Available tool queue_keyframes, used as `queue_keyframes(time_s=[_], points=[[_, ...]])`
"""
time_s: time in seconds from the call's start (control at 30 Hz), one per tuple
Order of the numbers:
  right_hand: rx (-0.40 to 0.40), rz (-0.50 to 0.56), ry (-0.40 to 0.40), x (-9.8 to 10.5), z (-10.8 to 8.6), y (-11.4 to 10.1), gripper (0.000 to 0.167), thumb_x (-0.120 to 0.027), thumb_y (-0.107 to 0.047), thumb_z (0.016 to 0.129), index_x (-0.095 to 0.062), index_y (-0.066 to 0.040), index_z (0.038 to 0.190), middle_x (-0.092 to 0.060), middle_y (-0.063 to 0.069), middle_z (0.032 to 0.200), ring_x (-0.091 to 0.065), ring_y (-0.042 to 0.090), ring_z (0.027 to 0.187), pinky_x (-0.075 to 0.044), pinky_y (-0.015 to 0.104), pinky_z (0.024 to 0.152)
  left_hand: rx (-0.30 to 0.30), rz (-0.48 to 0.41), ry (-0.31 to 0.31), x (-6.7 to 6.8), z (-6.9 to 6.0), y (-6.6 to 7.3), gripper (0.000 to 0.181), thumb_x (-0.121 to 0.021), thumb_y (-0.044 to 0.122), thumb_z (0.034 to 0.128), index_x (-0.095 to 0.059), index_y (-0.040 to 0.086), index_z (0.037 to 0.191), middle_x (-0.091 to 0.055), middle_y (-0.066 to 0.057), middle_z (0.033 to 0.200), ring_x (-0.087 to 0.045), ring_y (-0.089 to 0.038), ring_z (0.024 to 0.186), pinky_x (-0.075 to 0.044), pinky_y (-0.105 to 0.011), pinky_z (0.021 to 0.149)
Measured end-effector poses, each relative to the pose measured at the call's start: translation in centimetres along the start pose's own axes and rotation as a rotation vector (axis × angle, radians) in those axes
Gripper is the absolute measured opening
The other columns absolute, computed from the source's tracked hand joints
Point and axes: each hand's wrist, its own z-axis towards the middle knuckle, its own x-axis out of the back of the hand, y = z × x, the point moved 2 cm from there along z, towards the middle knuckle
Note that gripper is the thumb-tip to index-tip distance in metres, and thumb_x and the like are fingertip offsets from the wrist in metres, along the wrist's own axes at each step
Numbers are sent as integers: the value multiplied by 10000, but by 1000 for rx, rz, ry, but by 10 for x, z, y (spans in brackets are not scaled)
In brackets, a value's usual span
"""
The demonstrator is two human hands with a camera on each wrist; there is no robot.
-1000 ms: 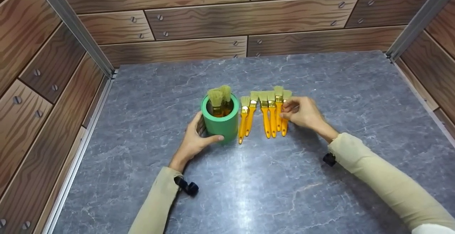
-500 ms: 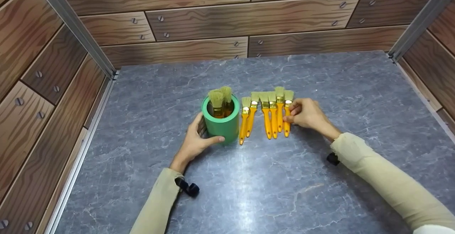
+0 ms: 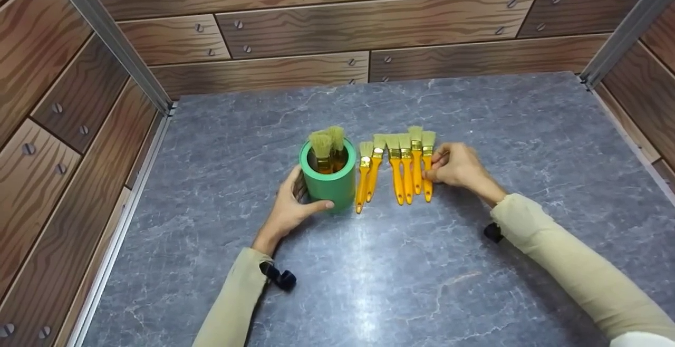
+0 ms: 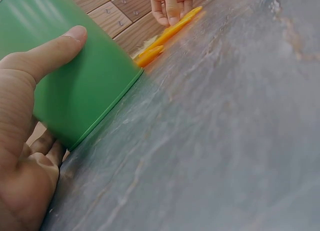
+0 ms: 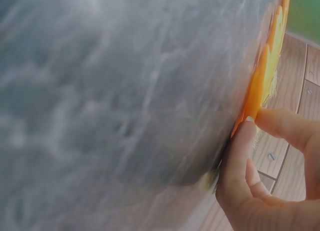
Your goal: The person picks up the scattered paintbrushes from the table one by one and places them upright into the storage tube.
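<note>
The left hand (image 3: 287,207) wraps its thumb and fingers around the lower side of a green cylindrical cup (image 3: 331,191), which stands upright with pale-bristled brushes (image 3: 320,145) inside. To the cup's right, several paintbrushes with orange handles lie bristles away from the person. The right hand (image 3: 463,167) pinches the handle of the rightmost paintbrush (image 3: 428,191) on the table. In the left wrist view the thumb presses the side of the cup (image 4: 95,76). The right wrist view has thumb and forefinger of the right hand (image 5: 265,186) at an orange handle (image 5: 257,86).
The grey marbled table (image 3: 242,125) is bounded by wood-patterned panels (image 3: 295,30) at the back and both sides. Metal posts (image 3: 113,46) stand at the back corners. Two brushes (image 3: 373,170) lie close beside the cup, apart from the others.
The right hand and the rightmost paintbrush have shifted slightly to the right, and that brush now lies less overlapped with its neighbour. The left hand and cup have stayed put.
</note>
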Motion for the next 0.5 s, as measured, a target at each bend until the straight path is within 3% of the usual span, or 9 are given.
queue_keyframes(time_s=[0.27,0.5], points=[[-59,95,-34,3,-1,6,396,-932,-198,810,-689,5,1049,-696,5,819,-634,99,704,-550,209,602,-9,-22,-3,-2,1,0,1055,-978,105,780,-387,194,1650,-499,-24,1635,-418,-221,1558,-328,-413,1317],[-77,318,-99,8,0,7,370,-885,-77,852,-629,53,1086,-707,-26,782,-720,60,701,-656,233,713,5,10,-3,0,0,0,1045,-968,148,807,-368,224,1660,-483,3,1643,-409,-203,1563,-340,-390,1310]])
